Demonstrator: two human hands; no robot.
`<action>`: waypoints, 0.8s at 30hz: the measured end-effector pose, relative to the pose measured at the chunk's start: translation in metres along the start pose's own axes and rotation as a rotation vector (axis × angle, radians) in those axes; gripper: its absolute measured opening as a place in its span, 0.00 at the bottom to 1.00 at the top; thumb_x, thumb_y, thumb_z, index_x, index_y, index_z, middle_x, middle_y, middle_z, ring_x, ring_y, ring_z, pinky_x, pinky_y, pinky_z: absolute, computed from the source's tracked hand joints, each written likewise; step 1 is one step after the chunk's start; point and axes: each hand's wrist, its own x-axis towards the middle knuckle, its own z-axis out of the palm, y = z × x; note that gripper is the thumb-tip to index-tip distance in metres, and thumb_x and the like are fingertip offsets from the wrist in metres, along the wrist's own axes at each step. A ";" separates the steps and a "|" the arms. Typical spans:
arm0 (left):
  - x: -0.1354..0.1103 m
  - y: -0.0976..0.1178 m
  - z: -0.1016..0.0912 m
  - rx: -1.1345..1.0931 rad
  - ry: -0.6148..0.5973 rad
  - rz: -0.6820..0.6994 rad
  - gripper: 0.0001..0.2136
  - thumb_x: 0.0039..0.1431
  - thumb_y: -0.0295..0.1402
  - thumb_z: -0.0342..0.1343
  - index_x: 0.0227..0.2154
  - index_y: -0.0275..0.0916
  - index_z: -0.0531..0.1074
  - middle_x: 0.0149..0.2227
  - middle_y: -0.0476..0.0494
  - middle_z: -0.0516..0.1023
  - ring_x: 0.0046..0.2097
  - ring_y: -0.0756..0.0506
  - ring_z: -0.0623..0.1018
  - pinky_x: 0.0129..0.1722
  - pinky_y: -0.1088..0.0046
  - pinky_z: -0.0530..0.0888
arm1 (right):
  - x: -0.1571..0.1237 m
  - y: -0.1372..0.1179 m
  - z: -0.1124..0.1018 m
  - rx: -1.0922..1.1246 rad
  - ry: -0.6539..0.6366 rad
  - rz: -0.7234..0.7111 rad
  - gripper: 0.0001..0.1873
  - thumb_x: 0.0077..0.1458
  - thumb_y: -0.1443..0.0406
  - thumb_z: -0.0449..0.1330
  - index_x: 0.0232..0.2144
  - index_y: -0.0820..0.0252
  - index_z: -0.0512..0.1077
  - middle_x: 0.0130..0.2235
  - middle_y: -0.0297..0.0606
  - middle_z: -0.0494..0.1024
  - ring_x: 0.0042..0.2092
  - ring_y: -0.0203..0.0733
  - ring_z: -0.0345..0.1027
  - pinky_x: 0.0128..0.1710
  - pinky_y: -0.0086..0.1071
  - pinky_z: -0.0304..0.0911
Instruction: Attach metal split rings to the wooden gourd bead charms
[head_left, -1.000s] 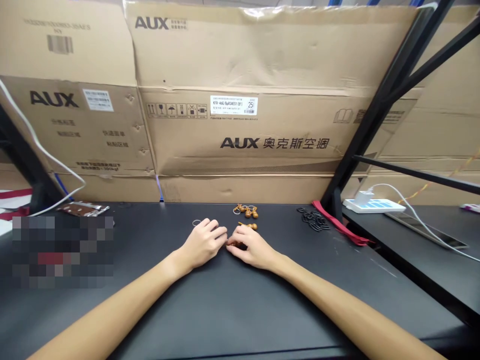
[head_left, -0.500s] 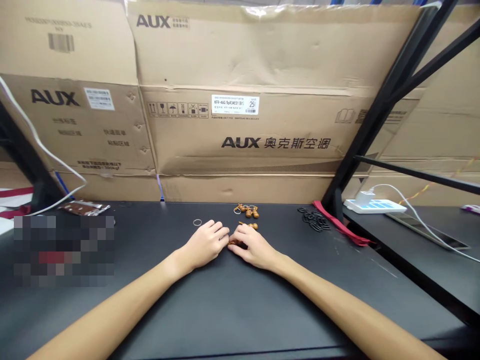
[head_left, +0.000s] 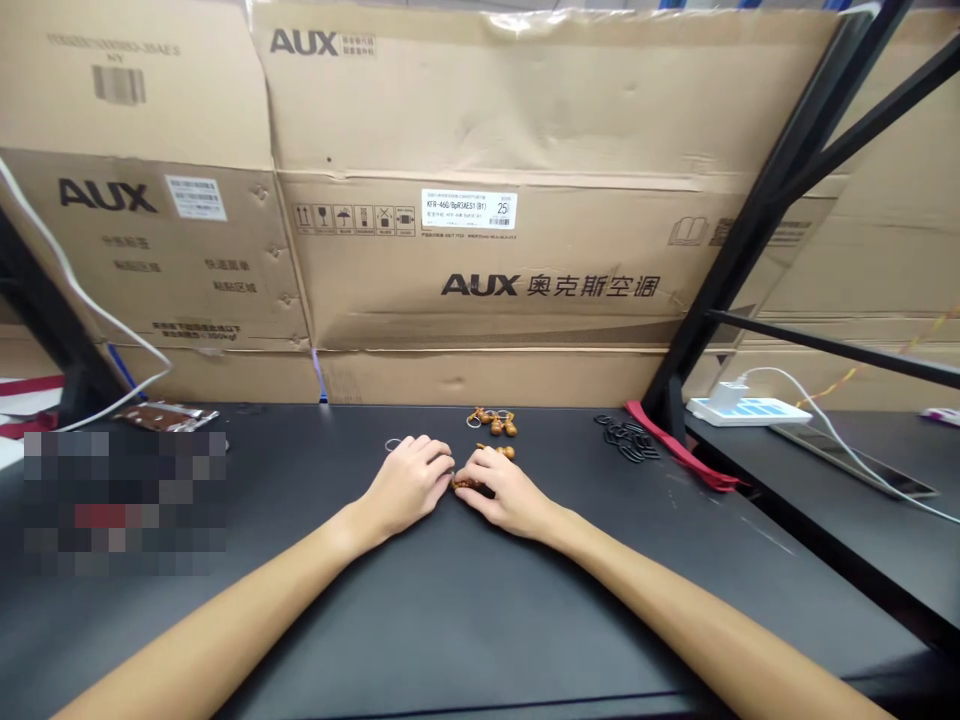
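My right hand [head_left: 504, 492] rests low over the table with its fingers closed on a brown beaded cord [head_left: 466, 485], which shows between thumb and fingers. Beside it, my left hand [head_left: 411, 484] is closed, its fingertips almost touching the right ones; what they pinch is mostly hidden. A thin metal key ring [head_left: 392, 445] lies just behind the left hand, partly covered by it. Past the right hand's knuckles, a small wooden gourd charm [head_left: 507, 452] is partly in view. Farther back sit several gourd keychains [head_left: 498, 424] with metal rings.
Black rings [head_left: 628, 440] lie in a pile at the right, beside a red strap [head_left: 686, 456]. A white power strip [head_left: 750, 411] with a charger stands beyond the black metal frame [head_left: 720, 270]. Cardboard boxes [head_left: 480, 130] wall off the back. A brown packet [head_left: 169, 416] lies left.
My left hand has shifted slightly left and away from me, now partly covering the key ring. The right hand stays almost where it was, still on the beaded cord.
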 end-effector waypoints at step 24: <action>0.000 -0.001 -0.002 -0.050 -0.004 0.030 0.08 0.63 0.28 0.49 0.35 0.40 0.74 0.42 0.42 0.75 0.39 0.45 0.72 0.38 0.66 0.66 | 0.000 0.000 -0.001 -0.056 0.030 0.003 0.07 0.61 0.66 0.54 0.37 0.57 0.73 0.36 0.39 0.71 0.38 0.40 0.63 0.41 0.35 0.62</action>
